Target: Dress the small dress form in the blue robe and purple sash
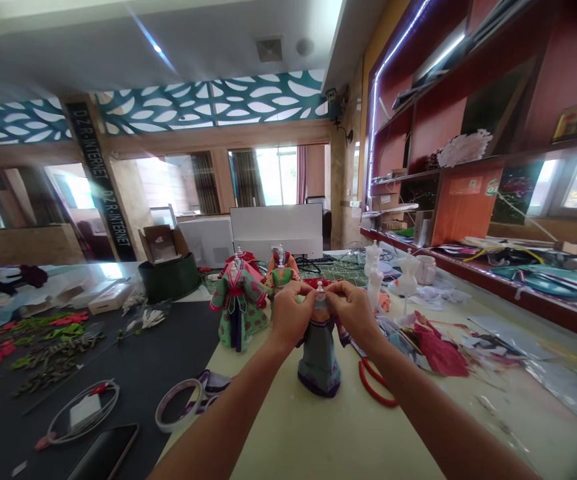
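Note:
A small dress-form figure in a long grey-blue skirt with a dark purple hem stands upright on the table in front of me. Its white neck knob shows between my hands. My left hand is closed in a pinch at one side of the figure's neck, on the edge of its garment. At the other side, the fingers of my right hand pinch the garment the same way. Exactly what cloth lies between the fingertips is partly hidden. Behind my left hand stands a figure in a green patterned robe with a red sash.
Red-handled scissors lie by my right forearm, a tape roll by my left. Fabric scraps and bare white dress forms are to the right. A phone and coiled cable rest on the black mat.

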Available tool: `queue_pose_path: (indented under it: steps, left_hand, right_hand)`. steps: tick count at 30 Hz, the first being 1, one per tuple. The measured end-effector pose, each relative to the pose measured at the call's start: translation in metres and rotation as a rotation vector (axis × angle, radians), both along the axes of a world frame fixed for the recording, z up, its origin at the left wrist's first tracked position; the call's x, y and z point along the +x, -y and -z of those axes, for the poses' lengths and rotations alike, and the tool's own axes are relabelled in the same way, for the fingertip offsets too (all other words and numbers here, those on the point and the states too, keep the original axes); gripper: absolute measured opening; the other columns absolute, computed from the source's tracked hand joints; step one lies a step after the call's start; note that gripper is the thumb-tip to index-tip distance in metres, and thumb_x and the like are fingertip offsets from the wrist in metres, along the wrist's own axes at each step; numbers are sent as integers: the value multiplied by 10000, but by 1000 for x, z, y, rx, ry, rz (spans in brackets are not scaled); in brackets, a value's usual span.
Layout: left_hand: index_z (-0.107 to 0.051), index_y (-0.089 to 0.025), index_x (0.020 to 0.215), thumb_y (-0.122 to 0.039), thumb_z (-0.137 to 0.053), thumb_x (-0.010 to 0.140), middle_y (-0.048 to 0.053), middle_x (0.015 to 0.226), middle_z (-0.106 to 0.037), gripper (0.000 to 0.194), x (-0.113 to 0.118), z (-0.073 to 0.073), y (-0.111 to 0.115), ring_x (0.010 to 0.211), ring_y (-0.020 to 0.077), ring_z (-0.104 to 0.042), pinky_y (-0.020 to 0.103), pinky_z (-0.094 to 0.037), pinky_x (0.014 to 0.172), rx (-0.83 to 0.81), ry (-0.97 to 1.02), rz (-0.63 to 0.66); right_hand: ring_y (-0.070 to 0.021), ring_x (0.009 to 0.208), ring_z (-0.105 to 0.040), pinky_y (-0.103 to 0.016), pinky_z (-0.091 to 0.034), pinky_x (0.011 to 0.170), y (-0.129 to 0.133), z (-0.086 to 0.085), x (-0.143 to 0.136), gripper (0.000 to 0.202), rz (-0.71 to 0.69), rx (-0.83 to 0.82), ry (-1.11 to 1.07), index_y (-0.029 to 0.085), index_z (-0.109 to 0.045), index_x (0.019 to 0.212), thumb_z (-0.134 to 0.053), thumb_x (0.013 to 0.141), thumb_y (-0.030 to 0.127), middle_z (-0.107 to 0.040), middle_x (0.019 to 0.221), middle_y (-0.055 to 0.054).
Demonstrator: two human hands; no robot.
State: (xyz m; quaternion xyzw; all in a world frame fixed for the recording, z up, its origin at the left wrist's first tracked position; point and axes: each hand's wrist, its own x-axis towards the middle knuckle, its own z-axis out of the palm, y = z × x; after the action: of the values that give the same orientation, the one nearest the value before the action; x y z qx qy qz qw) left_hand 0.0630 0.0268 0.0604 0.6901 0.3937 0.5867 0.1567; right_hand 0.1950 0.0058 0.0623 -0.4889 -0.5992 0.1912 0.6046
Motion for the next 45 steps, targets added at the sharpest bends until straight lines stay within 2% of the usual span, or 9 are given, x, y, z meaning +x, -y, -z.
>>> queue_pose_path:
  steps: [8, 12, 14, 16, 24, 29, 33, 40, 45]
  left_hand:
    - [-641, -158, 757, -199, -588, 789, 13, 751, -629, 74, -2, 0, 7, 709, 140, -573, 238, -435, 686, 34, 1, 66]
    - [-630, -175, 747, -159, -588, 794, 6, 798, -632, 65, 0, -1, 13, 784, 151, -572, 274, -419, 794, 169, -71, 37]
    - [-624, -176, 743, -154, -581, 801, 12, 818, -629, 76, 0, 0, 14, 817, 157, -568, 288, -410, 830, 213, -79, 25]
    - [-624, -176, 750, -164, -574, 809, 18, 826, -626, 78, 1, 2, 14, 827, 161, -566, 290, -413, 832, 219, -61, 27]
    - [-635, -182, 800, -169, -577, 819, 8, 857, -637, 63, -2, 8, 11, 844, 150, -565, 273, -418, 827, 175, -4, 114]
    - [-630, -182, 792, -128, -583, 811, -1, 856, -642, 74, -1, 9, 11, 849, 150, -561, 283, -408, 836, 240, -31, 72]
    - [-624, -187, 775, -128, -589, 808, 2, 856, -639, 76, 1, 10, 11, 849, 156, -565, 291, -405, 837, 280, -26, 63]
    - [-631, -193, 772, -107, -585, 801, -7, 860, -652, 102, -1, 10, 11, 837, 150, -584, 286, -405, 840, 246, -19, 66]
    - [-639, -187, 780, -122, -591, 797, -2, 851, -650, 83, -3, 8, 8, 838, 155, -576, 281, -413, 826, 182, -21, 78]
  right_hand:
    - [-182, 724, -572, -307, -427, 689, 1, 2, 0, 147, -37, 43, 31, 178, -582, 739, -518, 757, 308, -624, 744, -40]
    - [-201, 867, -534, -344, -396, 794, 5, 5, 0, 84, 87, 274, 229, 184, -542, 740, -483, 788, 219, -591, 875, -68]
    - [-206, 880, -505, -363, -373, 814, 8, 7, -1, 85, 152, 384, 349, 187, -526, 743, -466, 804, 189, -563, 873, -71]
    - [-203, 843, -494, -366, -365, 793, 10, 8, -3, 94, 188, 425, 421, 190, -514, 758, -448, 825, 180, -551, 828, -62]
    - [-186, 878, -518, -359, -374, 842, 7, 14, -3, 79, 146, 460, 407, 193, -505, 792, -453, 841, 159, -599, 867, -52]
    - [-200, 924, -498, -379, -377, 848, 8, 16, -3, 74, 182, 561, 458, 189, -506, 810, -454, 845, 150, -563, 933, -70]
    - [-193, 852, -486, -385, -376, 825, 7, 16, -3, 78, 233, 610, 520, 185, -497, 801, -458, 839, 129, -549, 840, -55]
    - [-178, 849, -511, -410, -354, 904, 6, 18, 1, 92, 191, 579, 498, 191, -486, 797, -450, 832, 114, -589, 851, -39]
    - [-192, 850, -521, -394, -374, 857, 7, 16, 1, 86, 177, 540, 456, 196, -493, 791, -451, 830, 131, -594, 847, -47]
